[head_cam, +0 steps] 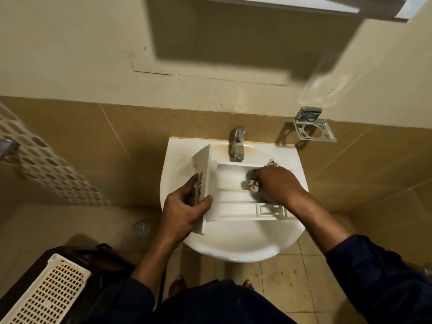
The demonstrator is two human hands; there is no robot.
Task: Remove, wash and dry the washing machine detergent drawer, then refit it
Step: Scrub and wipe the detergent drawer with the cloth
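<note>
Since the drawer (231,197) is out and lying across the sink (233,251), left hand (184,206) clamped on its front, right hand (275,183) bunched round a cloth (253,185) inside it, I'd guess mid-wipe (wash or dry, can't tell), refit still left.

One brand mark reads: "Whirlpool", dark letters on the white front panel (203,167) at the left end of the detergent drawer (233,199). The word runs far to near along the panel. Its near letters sit just beside my left hand (184,211).
</note>
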